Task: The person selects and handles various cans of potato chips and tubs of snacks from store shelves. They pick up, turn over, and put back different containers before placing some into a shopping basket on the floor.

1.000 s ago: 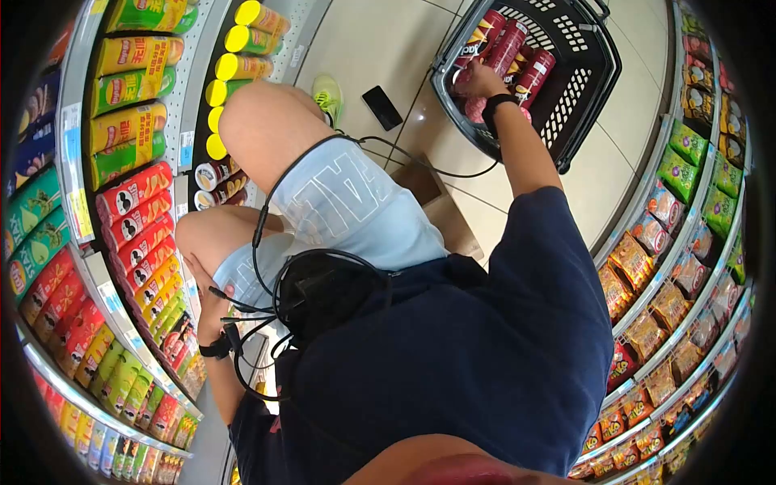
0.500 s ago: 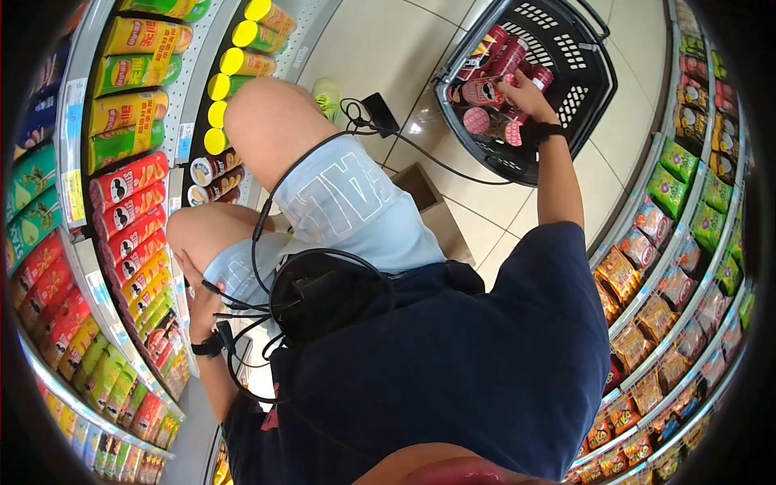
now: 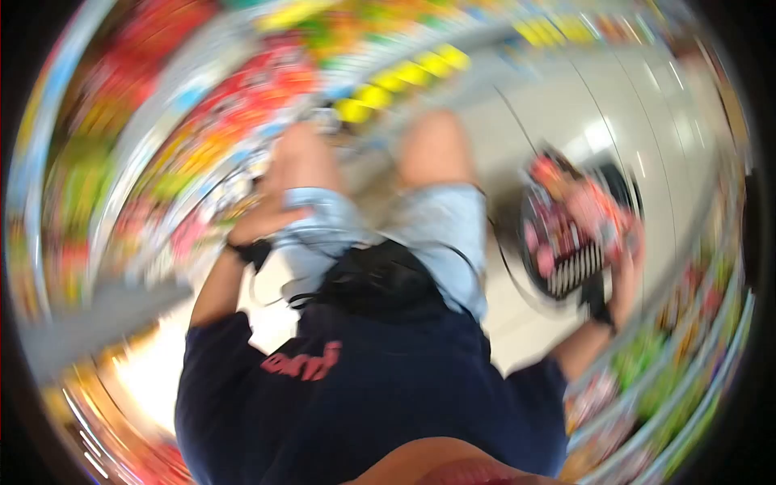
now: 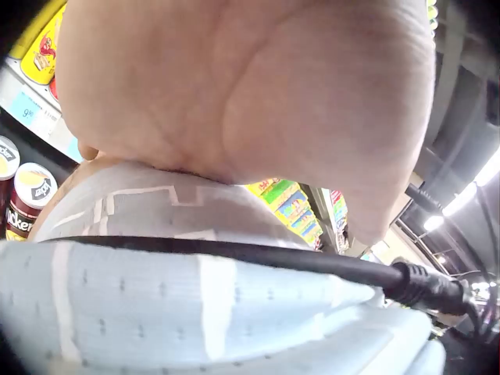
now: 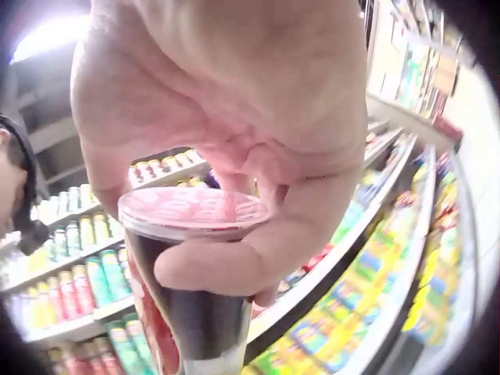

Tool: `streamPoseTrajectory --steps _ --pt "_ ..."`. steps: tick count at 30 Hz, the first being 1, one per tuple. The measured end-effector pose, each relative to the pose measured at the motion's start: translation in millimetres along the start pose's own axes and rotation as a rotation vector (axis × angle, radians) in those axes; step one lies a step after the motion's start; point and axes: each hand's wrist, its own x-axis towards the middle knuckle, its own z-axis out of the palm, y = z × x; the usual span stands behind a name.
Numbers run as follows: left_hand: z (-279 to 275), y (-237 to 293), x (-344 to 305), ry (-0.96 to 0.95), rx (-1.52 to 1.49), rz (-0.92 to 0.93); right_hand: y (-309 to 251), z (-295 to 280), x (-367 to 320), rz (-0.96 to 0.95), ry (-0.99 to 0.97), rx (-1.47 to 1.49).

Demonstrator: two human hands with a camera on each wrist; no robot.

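Note:
My right hand (image 3: 626, 250) grips a chip canister (image 3: 594, 210) over the black shopping basket (image 3: 610, 182). The right wrist view shows the canister (image 5: 205, 320) upright, its pink patterned lid (image 5: 195, 209) close under the palm and the fingers and thumb of the hand (image 5: 226, 101) curled round its top end. More canisters (image 3: 558, 222), dark red with pink lids, lie in the basket, blurred. My left hand (image 3: 271, 218) rests on the left leg near the knee. In the left wrist view its palm (image 4: 242, 86) lies over the pale blue shorts (image 4: 148, 305), its fingertips mostly hidden.
Shelves of chip canisters (image 3: 250, 81) curve along the left, with yellow-lidded ones (image 3: 404, 77) low down. Shelves of bagged snacks (image 3: 647, 364) stand at the right. Black cables (image 3: 509, 250) loop about the legs and toward the basket. Pale floor tiles (image 3: 550, 97) lie ahead.
My right hand has come up from among the canisters in the basket with one in its grip. The head view has swung round and blurred; the left hand still rests on the left leg.

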Motion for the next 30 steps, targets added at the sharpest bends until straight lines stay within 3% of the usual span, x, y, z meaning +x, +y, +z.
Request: streamPoseTrajectory --steps 2,4,5,6,7,9,11,14,16,18,20,21,24,26,29,30 --pt "17.0 -46.8 3.6 0.476 0.294 0.356 -36.5 40.7 13.4 -0.074 -0.042 0.106" --pt "16.2 -32.9 -16.7 0.834 0.237 0.549 -79.1 109.5 43.0 -0.29 -0.231 -0.002" --pt "14.4 -21.8 -38.5 0.978 0.246 0.517 -100.4 145.6 57.7 -0.466 -0.273 -0.093" --pt "15.5 -13.7 -61.7 1.1 0.265 0.503 -118.5 184.9 66.3 -0.527 -0.362 -0.114" --pt "16.1 -11.5 -85.4 1.181 0.255 0.476 -141.3 220.4 62.2 -0.574 -0.449 -0.106" --pt "14.8 7.8 -122.8 1.296 0.342 0.634 -193.3 297.8 47.1 -0.652 -0.651 -0.048" --pt "28.6 14.5 -149.8 1.376 0.366 0.582 -232.1 348.3 26.6 -0.708 -0.86 -0.229" --pt "52.9 6.4 -168.4 1.455 0.367 0.373 -257.5 409.3 -2.1 -0.796 -1.136 -0.096" --pt "62.2 -10.6 -182.6 1.477 0.289 0.373 -270.3 430.3 -21.5 -0.859 -1.231 -0.082" --pt "69.2 -30.0 -196.0 1.487 0.216 0.371 -275.7 445.7 -37.3 -0.711 -1.375 0.148" --pt "70.0 -54.5 -213.0 1.719 0.207 0.374 -273.6 450.4 -32.8 -0.651 -1.414 0.22" --pt "68.0 -68.2 -222.7 1.787 0.04 0.341 -269.3 450.2 -27.8 -0.57 -1.444 0.293" --pt "40.5 -121.2 -258.6 2.074 -0.233 0.285 -239.2 441.4 18.0 -0.604 -1.318 0.166" --pt "3.4 -148.5 -291.7 2.06 -0.608 0.55 -217.2 426.2 39.3 -0.515 -1.207 0.149" --pt "-62.3 -203.5 -320.3 2.203 -0.456 0.58 -179.8 395.6 58.5 -0.395 -1.067 0.092" --pt "-82.9 -215.2 -327.1 2.232 -0.399 0.43 -164.3 385.7 63.4 -0.336 -0.995 0.08"
